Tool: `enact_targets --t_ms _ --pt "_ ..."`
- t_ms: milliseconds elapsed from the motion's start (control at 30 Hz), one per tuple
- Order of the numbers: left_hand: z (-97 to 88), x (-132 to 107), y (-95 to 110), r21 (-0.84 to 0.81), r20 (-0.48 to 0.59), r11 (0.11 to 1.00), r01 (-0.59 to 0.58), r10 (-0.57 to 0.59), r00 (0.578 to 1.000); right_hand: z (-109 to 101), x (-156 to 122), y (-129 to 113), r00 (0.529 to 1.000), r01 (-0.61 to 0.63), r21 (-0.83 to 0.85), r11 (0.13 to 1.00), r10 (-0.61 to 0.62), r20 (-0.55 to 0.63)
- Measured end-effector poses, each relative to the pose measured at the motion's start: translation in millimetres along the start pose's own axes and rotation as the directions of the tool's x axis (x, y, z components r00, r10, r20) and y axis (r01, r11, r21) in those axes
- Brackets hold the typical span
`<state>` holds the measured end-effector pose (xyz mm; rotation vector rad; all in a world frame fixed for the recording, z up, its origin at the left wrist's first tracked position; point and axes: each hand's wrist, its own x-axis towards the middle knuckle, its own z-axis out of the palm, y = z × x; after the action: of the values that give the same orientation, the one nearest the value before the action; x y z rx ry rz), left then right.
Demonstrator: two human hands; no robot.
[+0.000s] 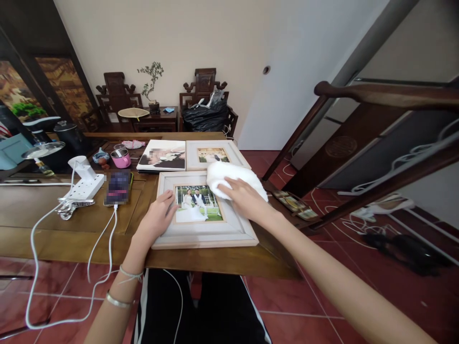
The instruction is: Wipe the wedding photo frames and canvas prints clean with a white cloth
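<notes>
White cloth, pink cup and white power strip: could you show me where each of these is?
White cloth (pixel 239 170): head view, on its upper surface, above the fingers.
Pink cup (pixel 122 160): head view, on the side of its body.
White power strip (pixel 85 188): head view, on its top face.

The brown wooden table (pixel 46 210) I'm looking at carries a pale picture frame (pixel 201 205), lying face up. Directly behind that frame lies a second pale frame (pixel 211 154); behind it and to its left, a white-bordered photo (pixel 163 155), black along its lower edge. To the frame's left lies a phone (pixel 117 187), and farther left of it, a white power strip (pixel 84 186) and a shiny clear clip (pixel 73 206).
</notes>
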<state>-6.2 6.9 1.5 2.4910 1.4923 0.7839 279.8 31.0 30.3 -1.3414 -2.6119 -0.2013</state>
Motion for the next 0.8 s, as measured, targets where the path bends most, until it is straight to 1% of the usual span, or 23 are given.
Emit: enact_targets --t_ms 67,133,233,400,467,500,533,600,667,800 --pt "1.4 0.8 -0.9 -0.018 -0.013 1.000 0.014 -0.015 1.000 2.9 5.1 4.4 0.999 0.032 -0.014 0.999 -0.032 -0.012" --pt "2.9 1.7 -1.8 -0.022 -0.021 0.999 0.027 -0.028 0.999 0.1 -1.5 0.8 0.999 0.054 -0.013 0.998 -0.054 -0.003" --pt "4.2 2.5 -2.3 -0.013 -0.026 1.000 0.026 -0.027 0.999 -14.0 -30.0 -16.3 0.997 0.068 0.046 0.997 -0.070 0.043" --pt "2.5 1.7 -0.5 -0.028 -0.025 1.000 0.002 -0.003 1.000 -48.2 -90.7 -49.6 0.983 0.061 0.174 0.983 -0.089 0.159" --pt "1.2 1.3 0.5 -0.038 -0.013 0.999 -0.005 0.005 1.000 -56.2 -102.6 -55.3 0.979 0.039 0.178 0.983 -0.073 0.189" --pt "0.6 1.2 0.9 -0.037 -0.005 0.999 -0.005 0.005 1.000 -57.7 -103.4 -55.6 0.978 0.024 0.168 0.986 -0.057 0.199" --pt "0.2 1.1 1.2 -0.034 0.004 0.999 -0.007 0.007 1.000 -57.3 -100.4 -54.0 0.978 0.008 0.150 0.989 -0.039 0.205" --pt "-0.4 1.0 1.1 -0.027 0.016 1.000 -0.013 0.013 1.000 -51.7 -83.9 -46.0 0.980 -0.019 0.104 0.994 -0.002 0.199" --pt "-0.6 0.7 0.5 -0.027 0.017 0.999 -0.024 0.024 1.000 -41.0 -56.7 -33.1 0.987 -0.034 0.060 0.998 0.024 0.161" --pt "-0.9 -0.3 -1.0 -0.019 0.011 0.999 -0.028 0.028 1.000 -14.4 1.3 -6.7 0.999 -0.039 -0.025 0.999 0.040 0.025"
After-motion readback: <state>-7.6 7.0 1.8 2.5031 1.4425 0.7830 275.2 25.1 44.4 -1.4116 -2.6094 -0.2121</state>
